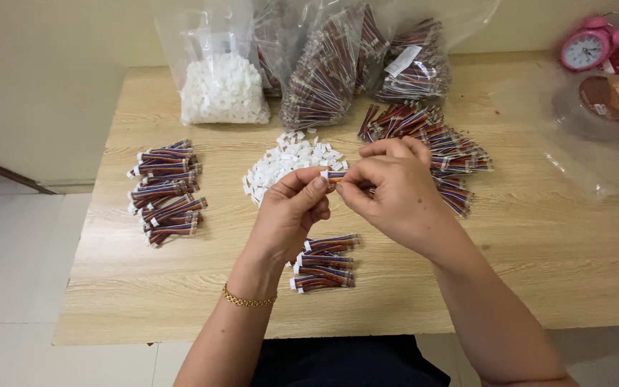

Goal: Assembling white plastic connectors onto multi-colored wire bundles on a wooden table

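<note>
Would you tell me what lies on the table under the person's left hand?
Under the left hand lies a small pile of multicoloured wire bundles on the table; the wrist covers its left edge.

Wire bundle (335, 174): short multicoloured strands, held level between the fingertips of both hands, mostly hidden by the fingers.
White connector (324, 173): small plastic housing, sat on the bundle's left end, pinched at the left thumb tip.
Position: raised above the table, just in front of the loose white connectors.
</note>
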